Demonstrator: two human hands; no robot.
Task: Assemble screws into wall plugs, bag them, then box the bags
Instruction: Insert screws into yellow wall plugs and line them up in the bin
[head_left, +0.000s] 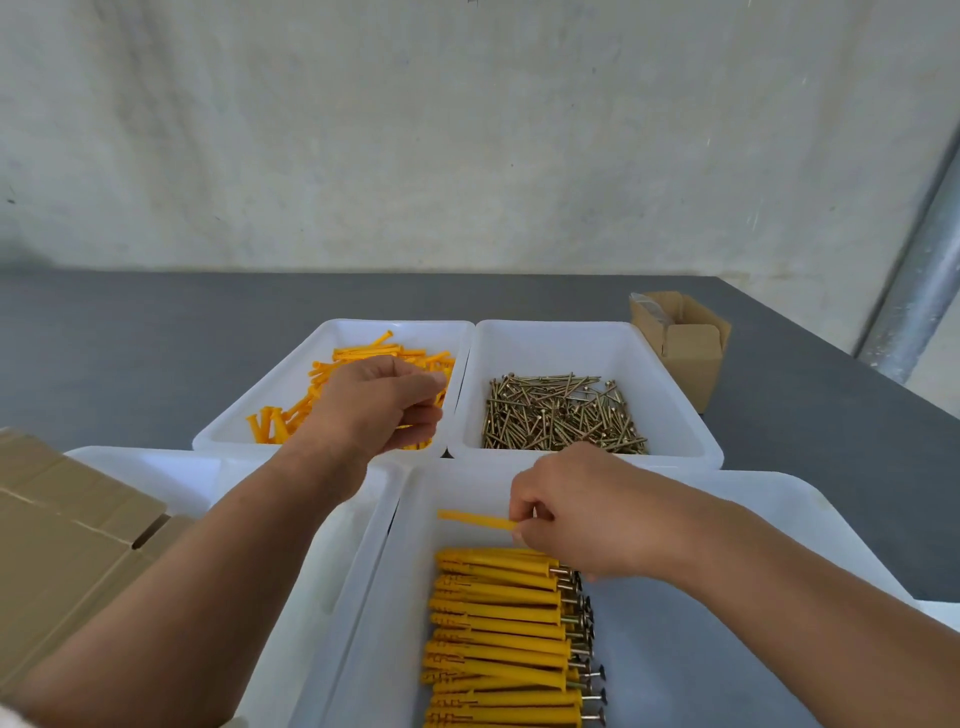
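The right hand (582, 512) pinches one end of a long orange plastic wall plug (475, 518) between thumb and curled fingers, level above the near white plastic tray (410, 597); in that tray lies a neat row of orange plugs with screws fitted (498, 623); the left hand (379, 405), fingers curled together, is down among the loose orange plugs (363, 356) in the far left white tray (332, 332); whether it grips one I cannot tell; loose brass-coloured screws (563, 413) lie in the neighbouring tray.

Left hand (375, 407), right hand (577, 515): fingers (425, 415) curled.
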